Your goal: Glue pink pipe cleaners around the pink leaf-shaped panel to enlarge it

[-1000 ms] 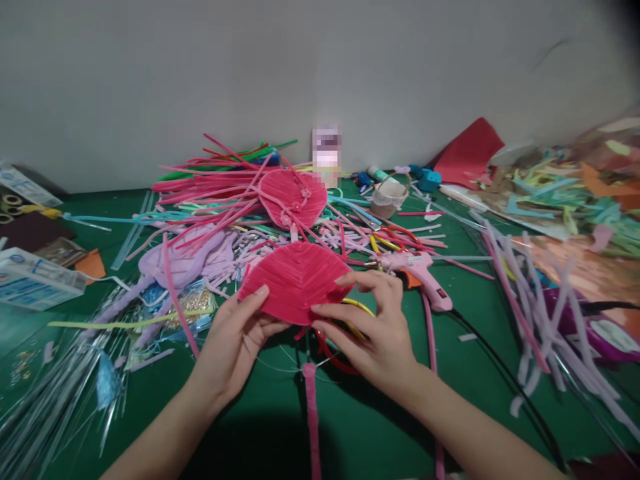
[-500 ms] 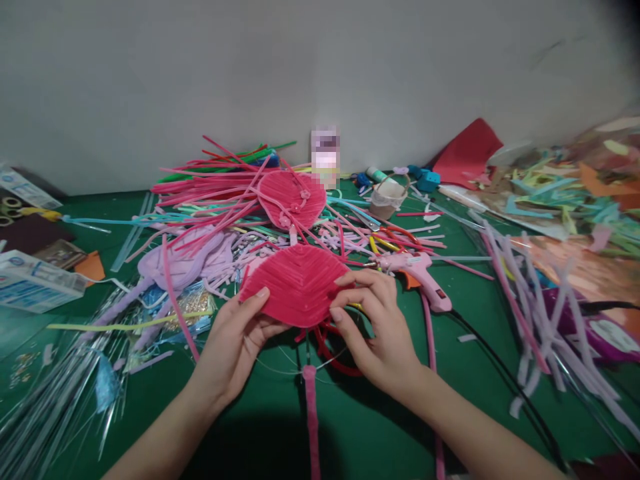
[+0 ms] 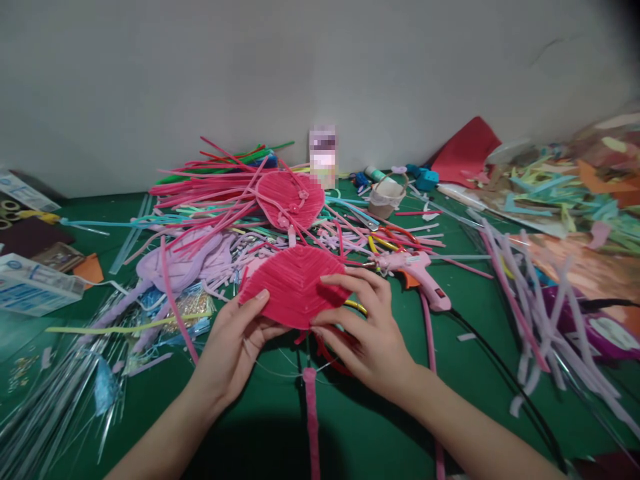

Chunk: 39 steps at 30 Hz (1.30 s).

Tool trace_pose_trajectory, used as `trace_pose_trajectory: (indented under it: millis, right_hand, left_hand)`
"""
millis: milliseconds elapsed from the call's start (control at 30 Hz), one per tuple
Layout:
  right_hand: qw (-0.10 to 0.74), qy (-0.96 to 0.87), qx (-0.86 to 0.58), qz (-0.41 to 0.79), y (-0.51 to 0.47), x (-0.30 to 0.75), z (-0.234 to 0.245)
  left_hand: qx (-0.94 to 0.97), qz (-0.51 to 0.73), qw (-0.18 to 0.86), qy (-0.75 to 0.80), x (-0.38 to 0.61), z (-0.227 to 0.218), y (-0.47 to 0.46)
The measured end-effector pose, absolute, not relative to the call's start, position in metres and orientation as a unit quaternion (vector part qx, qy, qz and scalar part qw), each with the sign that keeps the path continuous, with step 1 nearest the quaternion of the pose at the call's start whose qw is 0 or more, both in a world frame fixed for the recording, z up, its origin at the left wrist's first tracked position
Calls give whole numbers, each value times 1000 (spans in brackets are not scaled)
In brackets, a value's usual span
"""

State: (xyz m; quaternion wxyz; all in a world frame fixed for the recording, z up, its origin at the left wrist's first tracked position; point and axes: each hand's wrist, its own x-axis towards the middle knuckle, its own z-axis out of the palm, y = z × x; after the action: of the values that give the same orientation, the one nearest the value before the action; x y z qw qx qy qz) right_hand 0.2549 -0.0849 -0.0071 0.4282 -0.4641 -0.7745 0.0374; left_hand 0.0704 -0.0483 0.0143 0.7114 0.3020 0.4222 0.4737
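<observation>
Both my hands hold a leaf-shaped pink piece (image 3: 293, 283) made of rows of pipe cleaners, just above the green table. My left hand (image 3: 235, 350) grips its left edge, thumb on top. My right hand (image 3: 367, 333) pinches its right edge, fingers curled over the top. A pink stem (image 3: 311, 413) hangs down from the piece toward me. A second, similar pink piece (image 3: 290, 198) lies farther back on a heap of loose pipe cleaners (image 3: 210, 183).
A pink glue gun (image 3: 417, 270) lies right of my hands, its black cord (image 3: 505, 380) trailing toward me. Lilac pipe cleaners (image 3: 545, 313) and paper scraps (image 3: 560, 193) fill the right. A small basket (image 3: 386, 197), clear sleeves (image 3: 65, 393) and a box (image 3: 35, 287) are around.
My right hand's fingers shifted along the pink piece's right edge, opening and re-gripping it. The piece stays in nearly the same place. My left hand has not moved.
</observation>
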Motion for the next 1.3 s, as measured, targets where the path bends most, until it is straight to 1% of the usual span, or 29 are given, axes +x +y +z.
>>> trace_pose_trajectory:
  millis: [167,300,367,467,567,633,800,900,1033,1300]
  right_hand:
    - [435,-760,-478,68,-88,256,-6]
    - [485,-729,-472,104,-87,260,-6]
    - [531,-699,-452,159,-86,261,-6]
    - [606,-622,-399,294,-88,259,-4]
    - [639,-558,-363,385,-92,257,-3]
    - [649,-541,-369,386,-93,257,-3]
    - [691,-499,-413,319,-89,261,-4]
    - [684,-475,-449,322,-85,263,-3]
    - [632,-463,-507,360,-83,266,-3]
    - [568,-430,-547,439,-79,263,0]
  left_hand:
    - [298,475,713,422,70,14,-48]
    - [295,478,716,415,70,14,-47]
    - [293,477,715,419,69,14,-47]
    - [292,476,715,420,69,14,-47]
    - [290,478,717,416,69,15,-47]
    - [288,481,716,416,69,14,-46]
    - [268,491,707,433,66,12,-43]
    - [255,501,704,435,65,12,-41]
    - [223,508,710,434,65,14,-38]
    - [196,514,707,444,66,17,-38]
